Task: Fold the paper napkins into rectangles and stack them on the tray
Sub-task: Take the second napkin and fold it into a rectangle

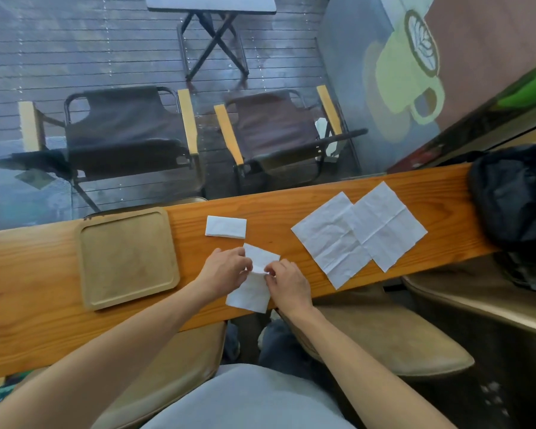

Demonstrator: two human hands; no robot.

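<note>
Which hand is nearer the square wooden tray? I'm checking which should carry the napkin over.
Left. The left hand pinches the white paper napkin just right of the square wooden tray; the right hand grips the napkin's other side, farther away.

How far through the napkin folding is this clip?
Early. One folded napkin lies on the wooden counter, not yet on the tray, which holds nothing. Left hand and right hand are folding a second napkin. Two unfolded napkins wait, overlapping.
</note>
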